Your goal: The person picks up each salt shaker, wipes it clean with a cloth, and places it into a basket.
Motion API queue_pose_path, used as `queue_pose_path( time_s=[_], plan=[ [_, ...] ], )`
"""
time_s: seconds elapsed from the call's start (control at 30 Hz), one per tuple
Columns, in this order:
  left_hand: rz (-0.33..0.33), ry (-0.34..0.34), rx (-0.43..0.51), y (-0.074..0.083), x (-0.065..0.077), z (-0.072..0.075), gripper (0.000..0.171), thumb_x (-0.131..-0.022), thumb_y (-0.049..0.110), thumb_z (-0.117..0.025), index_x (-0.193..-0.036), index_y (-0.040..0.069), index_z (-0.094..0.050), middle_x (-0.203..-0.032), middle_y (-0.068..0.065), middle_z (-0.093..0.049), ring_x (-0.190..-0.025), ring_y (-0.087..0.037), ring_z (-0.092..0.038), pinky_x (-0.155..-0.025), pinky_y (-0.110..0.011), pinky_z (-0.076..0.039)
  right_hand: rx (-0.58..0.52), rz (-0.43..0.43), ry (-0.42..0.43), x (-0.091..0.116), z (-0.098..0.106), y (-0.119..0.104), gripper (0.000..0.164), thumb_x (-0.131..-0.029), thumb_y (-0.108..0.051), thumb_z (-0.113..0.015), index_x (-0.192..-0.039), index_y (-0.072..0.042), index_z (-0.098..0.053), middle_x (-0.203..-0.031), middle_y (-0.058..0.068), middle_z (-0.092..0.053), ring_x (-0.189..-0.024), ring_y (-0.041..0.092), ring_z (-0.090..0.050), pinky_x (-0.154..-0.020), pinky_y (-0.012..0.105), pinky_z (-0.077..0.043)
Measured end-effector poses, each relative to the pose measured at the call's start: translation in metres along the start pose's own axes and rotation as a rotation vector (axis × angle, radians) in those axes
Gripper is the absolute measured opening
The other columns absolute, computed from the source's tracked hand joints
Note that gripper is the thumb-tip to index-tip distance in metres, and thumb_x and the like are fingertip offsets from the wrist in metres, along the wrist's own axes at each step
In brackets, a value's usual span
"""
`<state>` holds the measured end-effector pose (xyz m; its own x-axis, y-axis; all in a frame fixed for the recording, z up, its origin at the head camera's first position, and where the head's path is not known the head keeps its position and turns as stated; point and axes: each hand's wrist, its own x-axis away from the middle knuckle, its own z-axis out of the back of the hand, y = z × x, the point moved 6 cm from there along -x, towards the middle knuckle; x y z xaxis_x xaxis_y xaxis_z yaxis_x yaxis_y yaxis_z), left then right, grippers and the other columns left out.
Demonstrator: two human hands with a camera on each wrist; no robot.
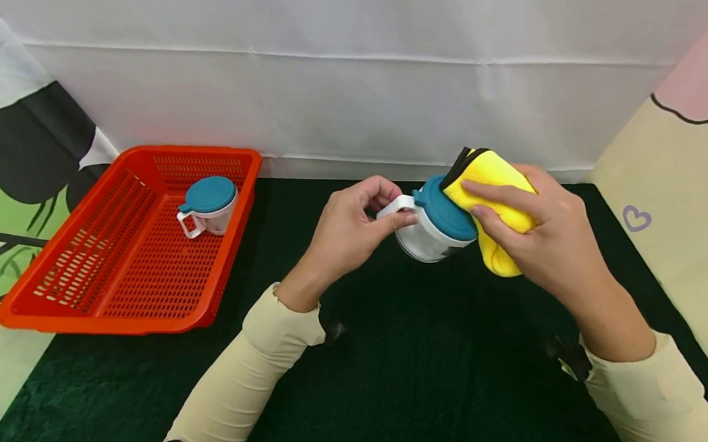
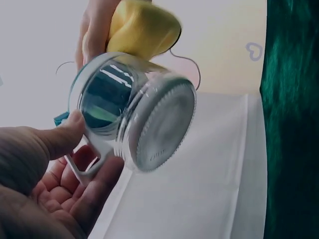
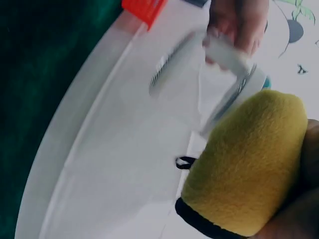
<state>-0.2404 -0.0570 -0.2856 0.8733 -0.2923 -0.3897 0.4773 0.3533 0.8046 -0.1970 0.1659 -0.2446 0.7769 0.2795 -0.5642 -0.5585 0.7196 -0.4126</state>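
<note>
A clear glass jar with a blue lid and a white handle is held tilted above the dark green cloth. My left hand grips its white handle, thumb on top. In my right hand is a folded yellow cloth with black edging, pressed against the lid's right side. The left wrist view shows the jar's ribbed bottom turned toward the camera. Much of the jar is blurred in the right wrist view, behind the yellow cloth.
An orange-red plastic basket stands at the left. Inside it, near the back right, sits a second jar with a blue lid and white handle. A white sheet hangs behind, and printed panels stand at both sides.
</note>
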Motion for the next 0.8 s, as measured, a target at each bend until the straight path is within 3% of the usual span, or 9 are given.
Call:
queue_pose_path(
  time_s=[0.07, 0.13, 0.23, 0.3, 0.43, 0.53, 0.67, 0.8],
  plan=[
    [-0.016, -0.010, 0.004, 0.000, 0.000, -0.005, 0.022, -0.092, 0.021, -0.081, -0.104, 0.010, -0.067, -0.093, 0.001, -0.067, -0.086, -0.016, -0.059, -0.071, -0.032, -0.053, 0.018, -0.014, -0.033, -0.006, 0.001, -0.001, 0.038, -0.094, -0.019, -0.078, -0.131, -0.027, -0.074, -0.129, 0.013, -0.061, -0.093, 0.029, -0.060, -0.070, 0.021, -0.050],
    [-0.027, -0.009, -0.003, 0.000, 0.000, -0.009, 0.021, -0.093, 0.022, -0.080, -0.104, 0.010, -0.066, -0.094, 0.001, -0.067, -0.085, -0.015, -0.059, -0.071, -0.031, -0.053, 0.016, -0.005, -0.062, -0.008, 0.000, -0.008, 0.038, -0.094, -0.019, -0.078, -0.131, -0.026, -0.074, -0.129, 0.014, -0.061, -0.094, 0.031, -0.060, -0.072, 0.031, -0.056],
    [-0.019, 0.023, -0.016, -0.001, 0.001, -0.009, 0.022, -0.094, 0.022, -0.080, -0.105, 0.010, -0.066, -0.095, 0.001, -0.066, -0.085, -0.014, -0.059, -0.071, -0.031, -0.053, 0.000, 0.032, -0.079, -0.001, -0.002, -0.023, 0.040, -0.091, -0.015, -0.081, -0.129, -0.025, -0.075, -0.131, 0.013, -0.061, -0.098, 0.031, -0.059, -0.074, 0.045, -0.059],
    [-0.012, 0.054, -0.016, -0.002, 0.001, -0.004, 0.023, -0.093, 0.022, -0.080, -0.107, 0.009, -0.066, -0.096, 0.000, -0.067, -0.087, -0.015, -0.059, -0.073, -0.032, -0.053, -0.007, 0.058, -0.068, 0.004, -0.002, -0.026, 0.041, -0.089, -0.012, -0.082, -0.128, -0.024, -0.075, -0.132, 0.012, -0.061, -0.100, 0.031, -0.060, -0.074, 0.048, -0.060],
    [-0.010, 0.081, 0.014, -0.002, 0.001, 0.001, 0.022, -0.092, 0.019, -0.081, -0.106, 0.009, -0.067, -0.095, 0.000, -0.067, -0.089, -0.016, -0.059, -0.076, -0.033, -0.053, 0.013, 0.032, -0.037, 0.006, 0.004, -0.013, 0.040, -0.090, -0.011, -0.081, -0.127, -0.024, -0.076, -0.128, 0.013, -0.062, -0.094, 0.029, -0.060, -0.072, 0.027, -0.055],
    [-0.031, 0.027, 0.020, 0.000, 0.001, -0.004, 0.021, -0.093, 0.019, -0.080, -0.105, 0.009, -0.066, -0.096, 0.000, -0.067, -0.089, -0.015, -0.059, -0.076, -0.032, -0.054, 0.027, -0.014, -0.031, -0.003, 0.007, -0.003, 0.037, -0.093, -0.015, -0.078, -0.128, -0.025, -0.075, -0.125, 0.013, -0.063, -0.090, 0.029, -0.060, -0.070, 0.017, -0.049],
    [-0.041, -0.001, 0.006, 0.004, 0.002, -0.011, 0.022, -0.093, 0.021, -0.080, -0.105, 0.010, -0.066, -0.098, 0.001, -0.067, -0.088, -0.014, -0.059, -0.073, -0.031, -0.052, 0.017, -0.011, -0.068, -0.009, 0.004, -0.009, 0.036, -0.095, -0.017, -0.077, -0.130, -0.026, -0.074, -0.124, 0.011, -0.063, -0.091, 0.027, -0.059, -0.071, 0.025, -0.052],
    [-0.031, 0.058, -0.009, 0.002, 0.002, -0.007, 0.023, -0.092, 0.020, -0.081, -0.105, 0.009, -0.066, -0.095, 0.001, -0.067, -0.088, -0.014, -0.059, -0.073, -0.031, -0.052, -0.018, 0.036, -0.088, 0.005, 0.000, -0.021, 0.038, -0.089, -0.013, -0.082, -0.126, -0.024, -0.077, -0.125, 0.008, -0.063, -0.093, 0.026, -0.061, -0.071, 0.033, -0.057]
  ],
)
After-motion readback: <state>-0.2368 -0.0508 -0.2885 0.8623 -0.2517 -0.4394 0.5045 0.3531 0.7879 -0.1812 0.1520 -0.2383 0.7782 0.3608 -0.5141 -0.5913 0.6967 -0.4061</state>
